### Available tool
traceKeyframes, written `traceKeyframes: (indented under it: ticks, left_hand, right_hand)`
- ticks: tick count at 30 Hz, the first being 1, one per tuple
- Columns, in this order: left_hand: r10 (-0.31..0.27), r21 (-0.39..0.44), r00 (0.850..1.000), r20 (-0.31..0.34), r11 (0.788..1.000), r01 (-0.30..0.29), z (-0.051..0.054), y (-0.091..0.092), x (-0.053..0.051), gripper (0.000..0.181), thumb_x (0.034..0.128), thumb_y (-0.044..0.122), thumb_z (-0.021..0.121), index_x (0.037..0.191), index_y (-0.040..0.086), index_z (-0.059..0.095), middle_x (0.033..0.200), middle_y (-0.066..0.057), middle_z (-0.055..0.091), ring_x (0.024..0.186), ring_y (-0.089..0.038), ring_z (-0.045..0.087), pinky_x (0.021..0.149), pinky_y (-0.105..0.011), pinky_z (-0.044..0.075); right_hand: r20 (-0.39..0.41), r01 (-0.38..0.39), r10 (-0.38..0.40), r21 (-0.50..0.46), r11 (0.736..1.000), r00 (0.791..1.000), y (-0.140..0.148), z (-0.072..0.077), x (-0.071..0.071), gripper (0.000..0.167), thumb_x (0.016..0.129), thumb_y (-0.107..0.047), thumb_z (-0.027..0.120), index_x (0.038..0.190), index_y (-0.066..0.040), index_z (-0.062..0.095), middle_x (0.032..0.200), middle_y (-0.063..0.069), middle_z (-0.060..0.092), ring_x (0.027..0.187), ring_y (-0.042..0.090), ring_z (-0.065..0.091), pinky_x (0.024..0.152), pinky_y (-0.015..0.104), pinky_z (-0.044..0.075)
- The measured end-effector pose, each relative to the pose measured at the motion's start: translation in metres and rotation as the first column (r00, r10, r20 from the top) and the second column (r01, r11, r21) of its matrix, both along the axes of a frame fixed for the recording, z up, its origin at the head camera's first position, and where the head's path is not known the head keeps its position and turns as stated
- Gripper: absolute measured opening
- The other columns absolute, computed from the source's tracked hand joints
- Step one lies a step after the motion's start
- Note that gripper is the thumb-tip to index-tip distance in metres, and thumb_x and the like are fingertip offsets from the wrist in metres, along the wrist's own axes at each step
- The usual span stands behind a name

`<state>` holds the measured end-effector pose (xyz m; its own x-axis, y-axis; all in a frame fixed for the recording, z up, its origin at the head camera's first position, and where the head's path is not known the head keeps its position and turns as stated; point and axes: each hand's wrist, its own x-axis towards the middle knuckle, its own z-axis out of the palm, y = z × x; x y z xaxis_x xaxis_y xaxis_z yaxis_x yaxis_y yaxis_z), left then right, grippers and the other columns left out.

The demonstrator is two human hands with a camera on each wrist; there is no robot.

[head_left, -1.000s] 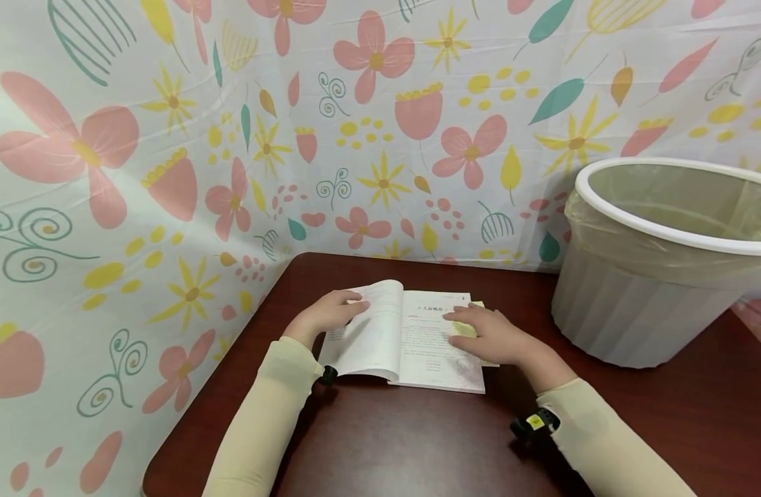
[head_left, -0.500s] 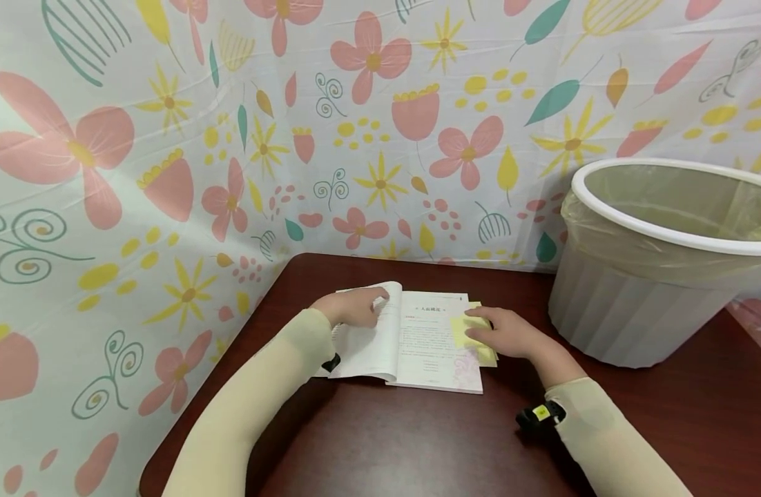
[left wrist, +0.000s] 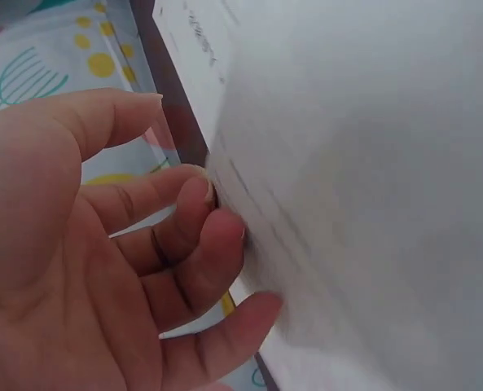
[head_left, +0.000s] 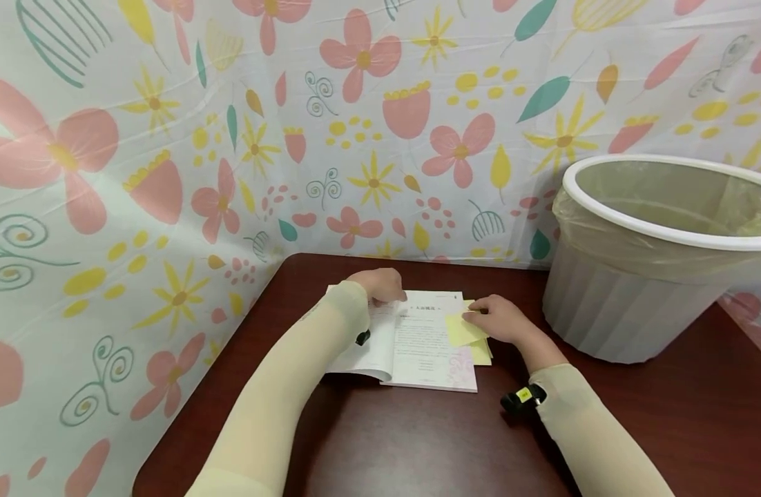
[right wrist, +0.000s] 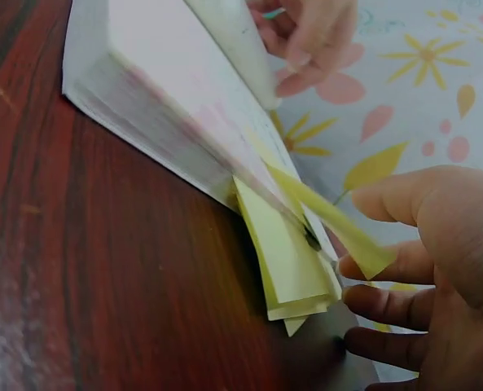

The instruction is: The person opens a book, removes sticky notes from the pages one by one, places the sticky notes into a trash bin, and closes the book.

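Note:
An open book (head_left: 424, 345) with printed pages lies on the table. My left hand (head_left: 383, 284) is at the top of the book, near the fold; in the left wrist view its bent fingers (left wrist: 217, 252) touch the edge of a page (left wrist: 347, 204), with the thumb held apart. Yellow sticky notes (head_left: 464, 330) jut from the book's right edge, one on the right page and others lower down. My right hand (head_left: 505, 319) is beside them. In the right wrist view the upper sticky note (right wrist: 339, 216) reaches the index finger, and the thumb stands clear of it.
A grey bin (head_left: 617, 297) with a white rim and a plastic liner stands on the table to the right. The dark red-brown table (head_left: 405, 442) extends in front of the book. A flower-print sheet (head_left: 262, 138) hangs behind and on the left.
My left hand has moved from the left page's outer edge rightward to the top near the fold. My right hand has shifted off the page to the notes' outer edge, uncovering the upper note.

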<state>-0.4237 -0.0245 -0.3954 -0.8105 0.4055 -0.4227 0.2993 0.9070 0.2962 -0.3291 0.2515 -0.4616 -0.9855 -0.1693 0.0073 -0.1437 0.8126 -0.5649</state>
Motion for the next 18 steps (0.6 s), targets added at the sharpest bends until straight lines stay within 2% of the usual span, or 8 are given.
traceKeyframes:
  ticks: [2, 4, 7, 9, 14, 18]
  left_hand:
    - [0.017, -0.016, 0.999, -0.029, 1.0, -0.018, 0.0, 0.009, -0.004, 0.041, 0.1008, 0.043, 0.059, 0.07, 0.019, 0.049, 0.06, 0.003, 0.047, 0.049, -0.014, 0.041, 0.056, -0.029, 0.04]
    - [0.062, 0.017, 0.997, -0.04, 0.998, -0.061, -0.002, 0.017, -0.005, 0.041, 0.1005, 0.045, 0.059, 0.071, 0.019, 0.05, 0.067, 0.001, 0.056, 0.052, -0.015, 0.043, 0.057, -0.03, 0.042]
    - [0.117, 0.099, 0.993, -0.036, 0.989, -0.113, -0.007, 0.028, -0.007, 0.035, 0.1006, 0.046, 0.059, 0.082, 0.016, 0.056, 0.083, -0.004, 0.066, 0.058, -0.018, 0.049, 0.06, -0.032, 0.045]
    - [0.126, 0.144, 0.991, -0.038, 0.982, -0.119, -0.012, 0.035, -0.008, 0.032, 0.1005, 0.047, 0.058, 0.096, 0.015, 0.061, 0.092, -0.005, 0.07, 0.065, -0.019, 0.055, 0.063, -0.033, 0.049]
    - [0.084, 0.194, 0.994, -0.068, 0.978, -0.07, -0.024, 0.048, -0.01, 0.041, 0.0991, 0.049, 0.06, 0.123, 0.016, 0.064, 0.104, 0.0, 0.068, 0.084, -0.017, 0.063, 0.079, -0.034, 0.054]
    - [0.036, 0.222, 0.997, -0.065, 0.975, -0.021, -0.028, 0.054, -0.005, 0.037, 0.097, 0.045, 0.067, 0.123, 0.018, 0.066, 0.112, 0.003, 0.066, 0.089, -0.014, 0.061, 0.077, -0.036, 0.057]
  right_hand:
    - [-0.011, 0.018, -0.018, -0.004, 1.0, 1.0, 0.0, -0.001, -0.002, 0.046, 0.1, -0.034, 0.063, 0.128, 0.001, 0.069, 0.135, 0.027, 0.062, 0.125, 0.045, 0.057, 0.102, 0.058, 0.049]
    - [-0.021, 0.027, -0.028, -0.012, 1.0, 0.999, -0.001, -0.002, -0.003, 0.04, 0.099, -0.032, 0.064, 0.122, -0.002, 0.072, 0.13, 0.024, 0.066, 0.117, 0.041, 0.062, 0.096, 0.055, 0.052]
    - [-0.02, 0.036, -0.037, -0.032, 0.999, 0.999, -0.001, -0.003, -0.003, 0.031, 0.097, -0.028, 0.066, 0.116, -0.005, 0.073, 0.121, 0.02, 0.069, 0.102, 0.033, 0.064, 0.085, 0.047, 0.053]
    - [-0.02, 0.04, -0.04, -0.037, 0.999, 0.999, -0.001, -0.004, -0.003, 0.028, 0.096, -0.026, 0.066, 0.115, -0.006, 0.073, 0.119, 0.018, 0.07, 0.097, 0.029, 0.063, 0.082, 0.043, 0.052]
    - [-0.033, 0.041, -0.043, -0.04, 0.998, 0.999, 0.001, -0.005, -0.002, 0.025, 0.096, -0.019, 0.063, 0.116, -0.008, 0.073, 0.122, 0.018, 0.069, 0.102, 0.03, 0.062, 0.087, 0.046, 0.052]
    - [-0.049, 0.049, -0.051, -0.044, 0.998, 0.997, 0.005, -0.004, -0.001, 0.025, 0.097, -0.015, 0.06, 0.115, -0.007, 0.076, 0.126, 0.019, 0.07, 0.112, 0.034, 0.063, 0.095, 0.053, 0.052]
